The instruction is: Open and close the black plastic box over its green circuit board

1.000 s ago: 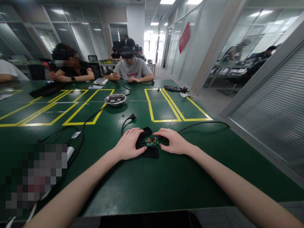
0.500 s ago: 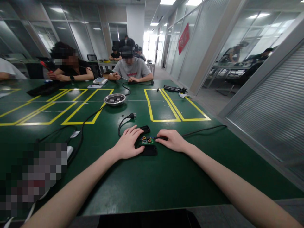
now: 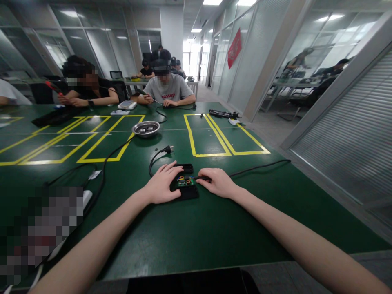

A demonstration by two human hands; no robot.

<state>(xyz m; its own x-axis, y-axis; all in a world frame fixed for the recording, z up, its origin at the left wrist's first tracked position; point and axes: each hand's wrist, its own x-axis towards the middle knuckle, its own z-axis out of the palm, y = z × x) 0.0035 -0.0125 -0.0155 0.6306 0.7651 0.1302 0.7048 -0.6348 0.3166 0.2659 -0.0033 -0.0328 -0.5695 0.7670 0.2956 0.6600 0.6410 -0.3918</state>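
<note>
My left hand (image 3: 162, 184) lies palm down with its fingers spread. Its fingertips reach a black plastic casing half (image 3: 185, 168), and its thumb rests at the other black casing half (image 3: 189, 192) nearer me. Between the two halves is a small green circuit board (image 3: 185, 182) with copper-coloured coils; the palm side of my hand hides what lies at its left end. My right hand (image 3: 217, 183) is closed around a black cable (image 3: 260, 168) just right of the board. The cable runs out behind that hand across the green table.
Beyond my left hand lies a black plug (image 3: 168, 149) on a short cord. Farther off stand a metal bowl (image 3: 146, 129) with metal parts and a folded black tripod (image 3: 224, 114). A power strip (image 3: 87, 200), partly blurred, is at left. People sit across the table (image 3: 171, 241).
The view has shifted slightly, so most things appear a little farther left. Both hands keep nearly the same pose around the board and casing halves.
</note>
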